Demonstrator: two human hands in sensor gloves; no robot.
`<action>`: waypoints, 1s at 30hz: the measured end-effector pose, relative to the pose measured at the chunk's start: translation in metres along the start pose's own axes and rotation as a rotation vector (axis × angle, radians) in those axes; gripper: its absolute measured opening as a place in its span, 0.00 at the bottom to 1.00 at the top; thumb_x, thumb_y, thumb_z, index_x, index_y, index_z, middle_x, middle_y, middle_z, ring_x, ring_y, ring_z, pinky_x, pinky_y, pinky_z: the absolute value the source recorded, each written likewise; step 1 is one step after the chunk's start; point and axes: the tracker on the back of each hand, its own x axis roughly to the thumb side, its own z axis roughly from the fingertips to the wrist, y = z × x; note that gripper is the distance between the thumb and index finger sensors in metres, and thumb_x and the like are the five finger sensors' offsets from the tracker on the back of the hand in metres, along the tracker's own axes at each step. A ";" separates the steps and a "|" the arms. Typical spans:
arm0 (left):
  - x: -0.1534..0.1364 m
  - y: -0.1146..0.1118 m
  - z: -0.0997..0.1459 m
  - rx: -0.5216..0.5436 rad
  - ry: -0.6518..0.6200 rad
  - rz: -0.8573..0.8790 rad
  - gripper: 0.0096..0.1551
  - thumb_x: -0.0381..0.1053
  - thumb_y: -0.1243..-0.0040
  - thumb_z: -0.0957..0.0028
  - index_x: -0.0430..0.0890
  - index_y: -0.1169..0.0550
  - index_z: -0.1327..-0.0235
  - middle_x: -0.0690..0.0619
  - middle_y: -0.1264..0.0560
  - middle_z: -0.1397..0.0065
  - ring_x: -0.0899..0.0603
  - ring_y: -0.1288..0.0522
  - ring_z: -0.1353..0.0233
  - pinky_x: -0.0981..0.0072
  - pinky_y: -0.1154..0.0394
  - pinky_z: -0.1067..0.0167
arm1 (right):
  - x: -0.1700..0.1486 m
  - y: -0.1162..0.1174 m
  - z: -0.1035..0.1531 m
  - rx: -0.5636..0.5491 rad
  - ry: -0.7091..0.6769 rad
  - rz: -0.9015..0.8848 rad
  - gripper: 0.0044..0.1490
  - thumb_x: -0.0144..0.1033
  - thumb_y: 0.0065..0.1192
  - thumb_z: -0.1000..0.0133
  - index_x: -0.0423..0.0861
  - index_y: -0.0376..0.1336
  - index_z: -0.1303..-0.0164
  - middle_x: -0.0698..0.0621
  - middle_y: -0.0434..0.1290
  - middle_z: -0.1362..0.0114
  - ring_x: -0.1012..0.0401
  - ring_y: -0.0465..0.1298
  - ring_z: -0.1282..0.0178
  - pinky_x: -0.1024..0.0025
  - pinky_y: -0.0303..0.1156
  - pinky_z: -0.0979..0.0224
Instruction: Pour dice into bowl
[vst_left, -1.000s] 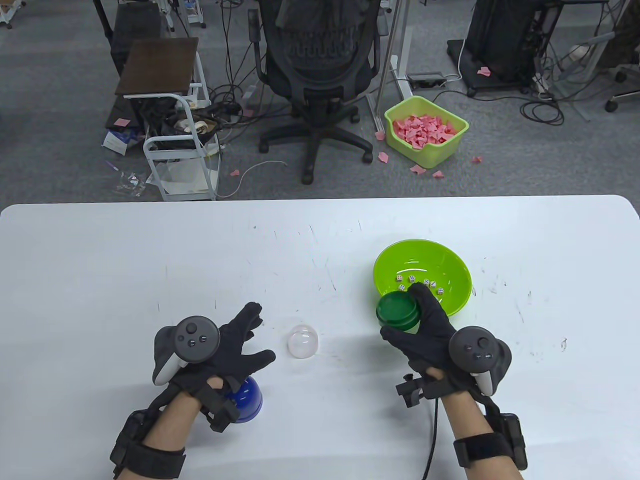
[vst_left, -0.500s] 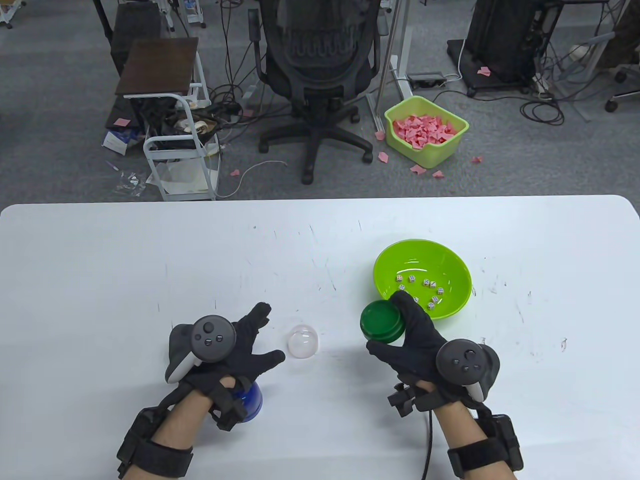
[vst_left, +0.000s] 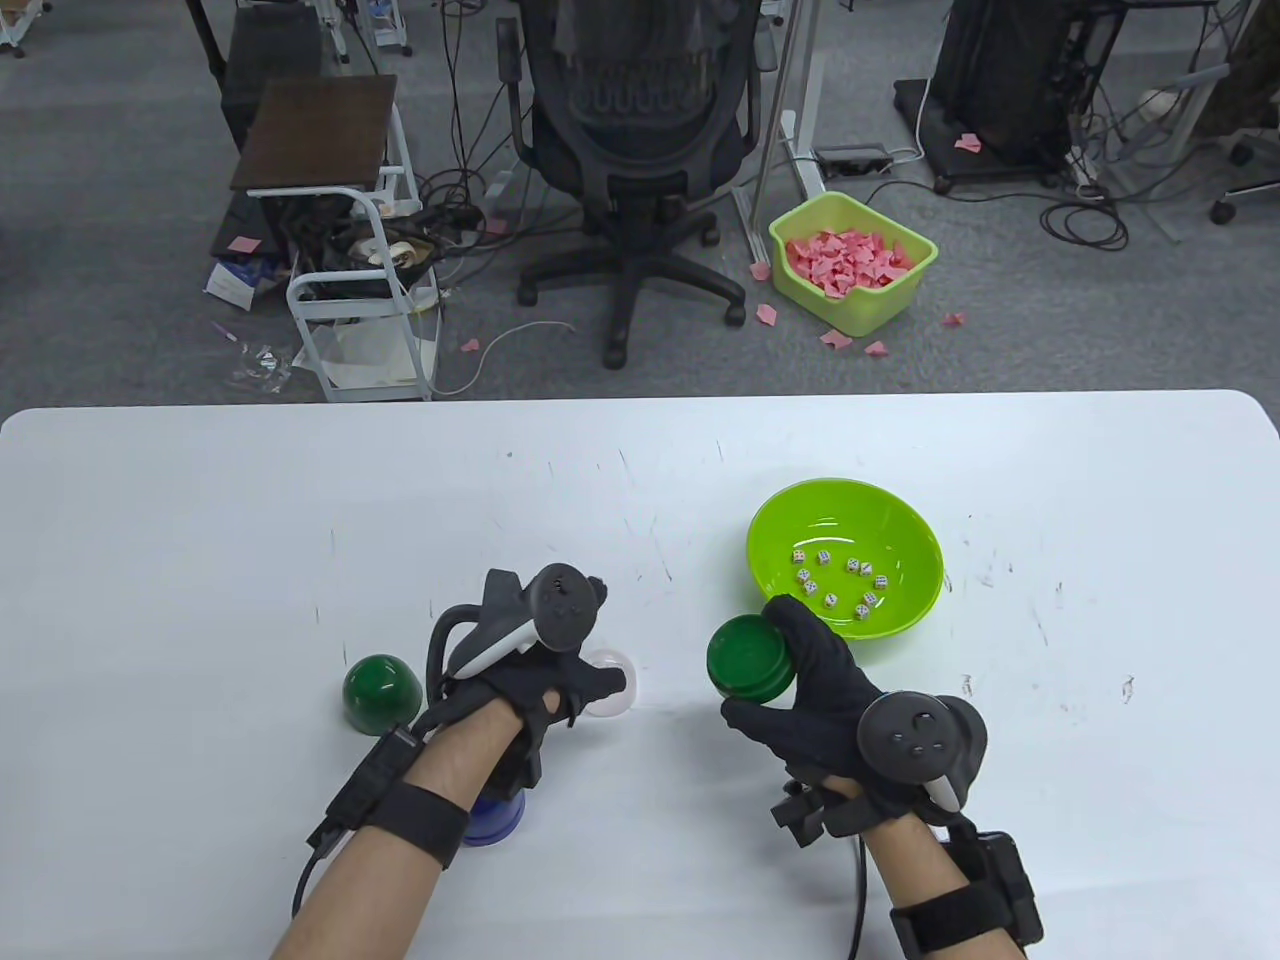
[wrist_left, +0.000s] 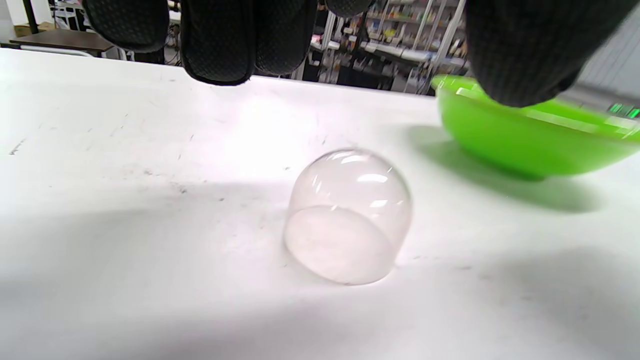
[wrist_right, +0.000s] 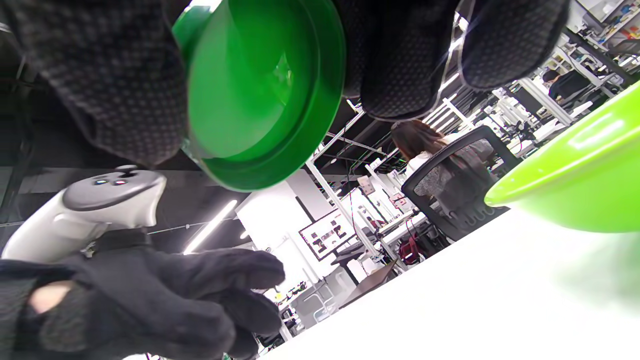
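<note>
Right hand (vst_left: 830, 690): we grip the green cup (vst_left: 748, 656) beside the bowl (vst_left: 900, 520).
Left hand (vst_left: 545, 665): fingers (wrist_left: 217, 45) apart over the clear dome (wrist_left: 347, 215).
Dice (vst_left: 835, 580): in the bowl.

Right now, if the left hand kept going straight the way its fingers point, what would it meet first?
Probably the clear dome: the left hand hovers over it, fingertips hanging just above and not yet touching. The green bowl lies farther right, off that line.

At the top of the frame the right hand's gloved fingers (wrist_right: 400, 60) grip a green cup (wrist_right: 260, 95), its open mouth facing the camera. The lime bowl (wrist_right: 575, 185) sits at the right edge on the white table (wrist_right: 450, 300). The left hand (wrist_right: 165, 300) fills the lower left.
</note>
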 end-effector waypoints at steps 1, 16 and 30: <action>0.002 -0.004 -0.006 -0.023 0.018 -0.023 0.58 0.72 0.33 0.61 0.57 0.46 0.21 0.43 0.35 0.19 0.33 0.31 0.23 0.33 0.35 0.26 | 0.001 0.000 0.000 0.000 -0.003 0.000 0.65 0.54 0.80 0.54 0.34 0.49 0.19 0.32 0.63 0.18 0.37 0.73 0.34 0.27 0.66 0.31; 0.022 -0.043 -0.039 -0.190 0.086 -0.189 0.52 0.68 0.32 0.59 0.59 0.41 0.22 0.44 0.33 0.20 0.33 0.30 0.23 0.33 0.35 0.27 | 0.001 -0.002 0.000 0.016 0.001 0.007 0.65 0.54 0.80 0.54 0.34 0.49 0.19 0.32 0.63 0.19 0.37 0.74 0.34 0.28 0.66 0.31; 0.025 -0.005 -0.019 -0.022 -0.028 -0.030 0.53 0.69 0.33 0.61 0.53 0.40 0.24 0.45 0.28 0.24 0.36 0.26 0.28 0.36 0.32 0.28 | -0.001 0.000 -0.001 0.048 0.030 0.027 0.67 0.53 0.81 0.55 0.28 0.49 0.21 0.27 0.64 0.21 0.39 0.76 0.37 0.29 0.68 0.32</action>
